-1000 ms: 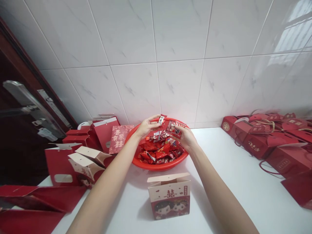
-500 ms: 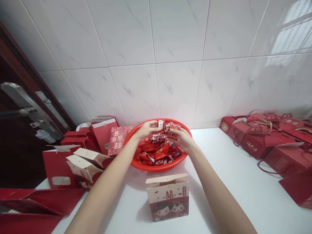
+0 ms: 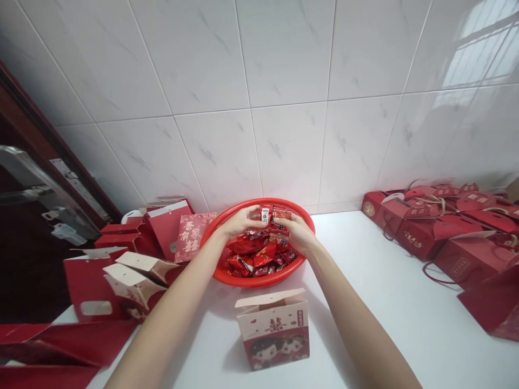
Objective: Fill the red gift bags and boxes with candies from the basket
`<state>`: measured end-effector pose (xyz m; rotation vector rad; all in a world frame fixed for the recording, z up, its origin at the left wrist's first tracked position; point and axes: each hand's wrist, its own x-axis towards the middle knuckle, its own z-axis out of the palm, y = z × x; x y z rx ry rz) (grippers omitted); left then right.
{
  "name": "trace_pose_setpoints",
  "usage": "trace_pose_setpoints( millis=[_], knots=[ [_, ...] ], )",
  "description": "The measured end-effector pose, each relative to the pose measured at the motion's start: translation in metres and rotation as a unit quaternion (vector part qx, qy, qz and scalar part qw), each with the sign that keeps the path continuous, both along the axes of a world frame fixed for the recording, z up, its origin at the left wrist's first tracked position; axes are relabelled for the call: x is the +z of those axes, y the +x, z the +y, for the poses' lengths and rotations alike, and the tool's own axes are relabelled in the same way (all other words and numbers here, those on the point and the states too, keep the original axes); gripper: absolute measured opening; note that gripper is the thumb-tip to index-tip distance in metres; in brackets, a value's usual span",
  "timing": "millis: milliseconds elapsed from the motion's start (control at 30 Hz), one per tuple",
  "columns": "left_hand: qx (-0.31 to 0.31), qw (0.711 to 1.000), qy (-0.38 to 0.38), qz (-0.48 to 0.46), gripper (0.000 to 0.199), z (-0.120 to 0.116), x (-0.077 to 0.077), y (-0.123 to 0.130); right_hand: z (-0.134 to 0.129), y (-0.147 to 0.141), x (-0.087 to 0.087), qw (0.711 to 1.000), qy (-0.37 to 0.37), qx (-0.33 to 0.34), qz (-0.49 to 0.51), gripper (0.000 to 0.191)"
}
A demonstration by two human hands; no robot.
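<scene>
Over the red plastic basket (image 3: 265, 281), my left hand (image 3: 240, 222) pinches a small wrapped candy (image 3: 265, 216) with a white label. Close beside it, my right hand (image 3: 298, 233) has its fingers closed on another red candy packet (image 3: 283, 214). The two packets are nearly touching. Below both hands, many red-wrapped candies (image 3: 259, 255) lie heaped in the basket. In front of the basket, between my forearms, stands a cream and red gift box (image 3: 278, 340) with two cartoon faces and its top flaps raised.
Several red and cream gift boxes (image 3: 95, 283) stand at the left, beside a dark door with a metal handle (image 3: 26, 178). More red gift boxes (image 3: 425, 235) with cord handles crowd the right side of the white table (image 3: 365, 281). A tiled wall (image 3: 284, 151) rises behind.
My hands have brought the two candy packets closer together above the basket. The whole view has shifted slightly, so things appear a little further left.
</scene>
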<state>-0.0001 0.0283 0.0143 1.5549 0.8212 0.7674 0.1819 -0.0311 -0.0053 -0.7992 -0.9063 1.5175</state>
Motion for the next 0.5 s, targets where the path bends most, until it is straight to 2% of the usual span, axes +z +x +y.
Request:
trace_pose_setpoints(
  millis=[200, 367, 500],
  knots=[
    [-0.028, 0.998, -0.008, 0.06, 0.039, -0.0027, 0.0017, 0.0011, -0.0013, -0.0032, -0.0013, 0.999, 0.013, 0.0, -0.045, 0.012],
    [-0.04, 0.994, 0.003, 0.1, 0.031, -0.0032, 0.0014, 0.0003, -0.0034, -0.0048, -0.0025, 0.996, 0.032, 0.0, -0.087, 0.014],
    [-0.04, 0.99, -0.023, 0.131, 0.033, -0.0052, -0.0031, -0.0013, -0.0036, -0.005, -0.0053, 0.992, 0.065, 0.023, -0.103, 0.017]
  ],
)
